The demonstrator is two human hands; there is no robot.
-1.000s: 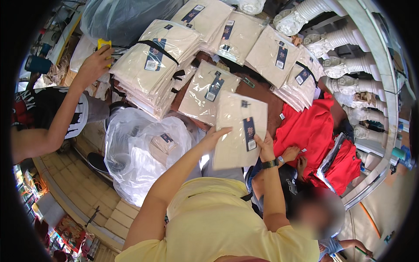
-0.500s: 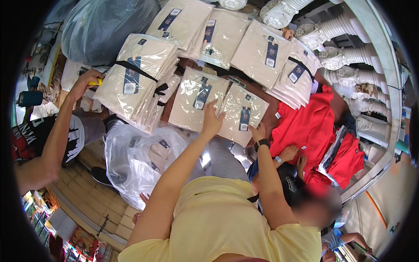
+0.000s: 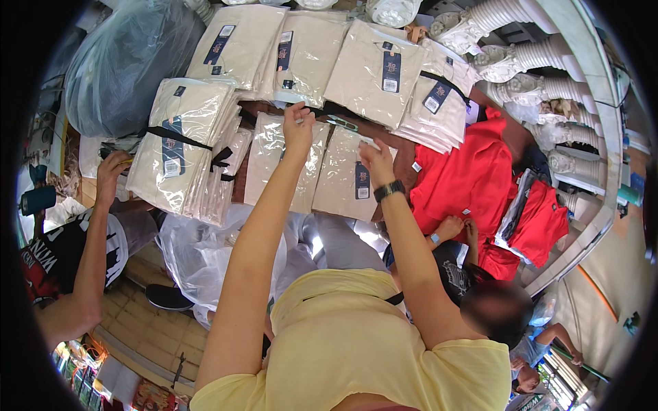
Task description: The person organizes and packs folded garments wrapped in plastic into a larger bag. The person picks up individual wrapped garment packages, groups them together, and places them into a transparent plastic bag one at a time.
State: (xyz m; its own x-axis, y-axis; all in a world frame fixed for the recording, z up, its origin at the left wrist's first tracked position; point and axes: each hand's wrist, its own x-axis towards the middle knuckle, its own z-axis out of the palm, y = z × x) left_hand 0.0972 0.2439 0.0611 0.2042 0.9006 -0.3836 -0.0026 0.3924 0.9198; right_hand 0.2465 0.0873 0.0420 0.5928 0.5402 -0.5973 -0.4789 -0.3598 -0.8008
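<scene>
The left hand point(image 3: 299, 127) and its forearm point(image 3: 264, 240) hide much of the left packet's point(image 3: 264, 154) middle; whether those fingertips pinch anything is too small to tell. The right hand point(image 3: 378, 163) covers the right packet's point(image 3: 336, 171) upper corner. Below the left hand, the forearm hides part of the clear bag point(image 3: 195, 250). Below and right of the right hand, a co-worker's head point(image 3: 497, 312) is blurred

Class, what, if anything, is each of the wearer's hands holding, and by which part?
It cannot be told: the left hand shows no clear hold; the right hand is near a beige packet's upper edge.
</scene>
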